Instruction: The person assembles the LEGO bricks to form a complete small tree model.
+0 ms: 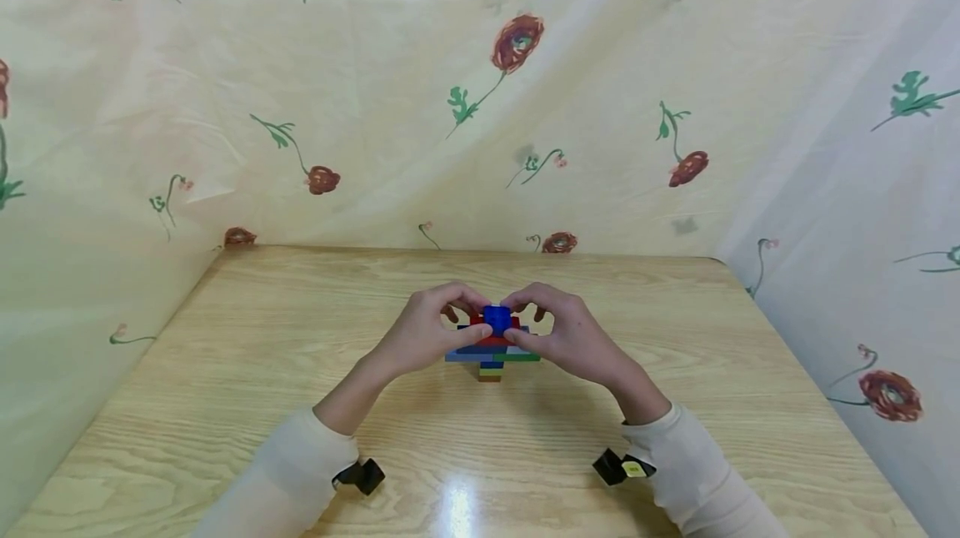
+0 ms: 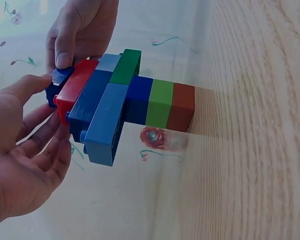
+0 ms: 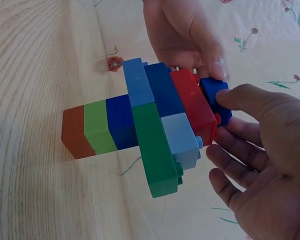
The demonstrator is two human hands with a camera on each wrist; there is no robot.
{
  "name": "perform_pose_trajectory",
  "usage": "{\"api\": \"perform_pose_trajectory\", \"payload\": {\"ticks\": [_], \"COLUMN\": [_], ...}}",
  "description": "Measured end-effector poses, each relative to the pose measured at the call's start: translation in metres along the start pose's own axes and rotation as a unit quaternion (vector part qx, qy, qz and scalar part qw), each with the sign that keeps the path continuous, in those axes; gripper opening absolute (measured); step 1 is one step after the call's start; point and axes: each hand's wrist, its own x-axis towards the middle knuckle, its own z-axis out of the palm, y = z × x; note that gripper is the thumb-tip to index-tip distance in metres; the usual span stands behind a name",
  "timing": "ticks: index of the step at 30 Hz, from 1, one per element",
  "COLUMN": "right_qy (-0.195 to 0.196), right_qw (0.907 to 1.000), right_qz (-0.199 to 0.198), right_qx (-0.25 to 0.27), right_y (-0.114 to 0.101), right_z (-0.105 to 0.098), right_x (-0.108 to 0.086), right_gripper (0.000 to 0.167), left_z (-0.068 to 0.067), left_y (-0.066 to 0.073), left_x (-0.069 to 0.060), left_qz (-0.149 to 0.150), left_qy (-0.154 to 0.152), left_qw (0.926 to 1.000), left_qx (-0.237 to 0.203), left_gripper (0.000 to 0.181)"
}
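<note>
A tree-shaped stack of toy building bricks stands upright on the table. Its trunk has a brown brick (image 2: 184,107), a light green brick (image 2: 160,104) and a blue brick (image 2: 138,100). Wider layers follow: a green brick (image 3: 155,150) beside a light blue one (image 3: 138,82), then a dark blue brick (image 3: 164,90) beside a pale blue one (image 3: 180,135), then a red brick (image 3: 193,105). At the top, a small blue brick (image 1: 497,319) is pinched from the left by my left hand (image 1: 430,327) and from the right by my right hand (image 1: 564,333), thumbs on its near side.
The wooden table (image 1: 480,455) reaches back to a cream cloth (image 1: 390,104) with printed flowers, which also hangs at both sides. A black wrist device (image 1: 360,476) sits at the left cuff, another black wrist device (image 1: 621,467) at the right one.
</note>
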Motion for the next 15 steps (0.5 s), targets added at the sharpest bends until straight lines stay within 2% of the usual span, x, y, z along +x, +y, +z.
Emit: {"api": "perform_pose_trajectory", "payload": {"ticks": [5,15], "right_qy": [0.001,-0.001], "right_qw": [1.0,0.9995], "right_qz": [0.005,0.03], "right_qx": [0.001,0.01], "right_y": [0.0,-0.0005], "right_z": [0.0003,0.0015], "right_x": [0.0002,-0.001], "right_gripper": [0.033,0.032], "left_z": [-0.0006,-0.0016], "left_y": [-0.0009,0.0002], "left_x": [0.0008,0.0005], "left_qz": [-0.008,-0.016], "left_qy": [-0.004,-0.007], "left_qw": [0.9999,0.9998], "left_qx": [-0.012,-0.008], "left_gripper": [0.027,0.027]}}
